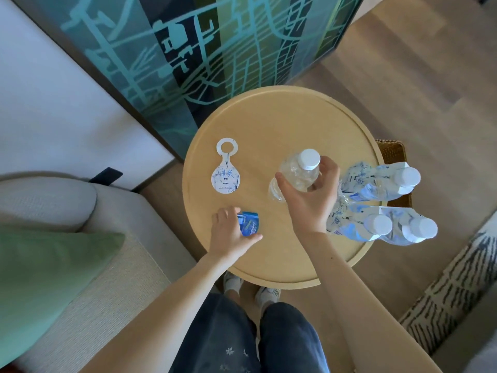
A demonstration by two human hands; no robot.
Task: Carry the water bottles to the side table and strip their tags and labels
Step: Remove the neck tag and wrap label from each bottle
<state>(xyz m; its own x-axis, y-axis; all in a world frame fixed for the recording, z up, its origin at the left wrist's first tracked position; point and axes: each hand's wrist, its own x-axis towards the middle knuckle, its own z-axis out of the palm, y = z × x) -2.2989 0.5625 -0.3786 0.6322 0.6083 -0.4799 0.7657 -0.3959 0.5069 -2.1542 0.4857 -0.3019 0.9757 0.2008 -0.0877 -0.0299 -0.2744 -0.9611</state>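
A round wooden side table (282,125) carries the bottles. My right hand (312,195) grips a clear, bare bottle (298,173) with a white cap, standing near the table's middle. My left hand (231,232) rests over a crumpled blue label (250,224) at the front left of the tabletop, fingers curled on it. A white drop-shaped neck tag (226,170) lies flat further back on the left. Three bottles (382,203) with white caps, still wearing tags and blue-white labels, stand together at the table's right edge.
A beige sofa (80,265) with a green cushion (48,265) sits to the left. A large teal patterned panel (188,49) leans behind the table. A wicker basket (392,152) stands behind the right rim, a patterned rug (457,292) lies to the right.
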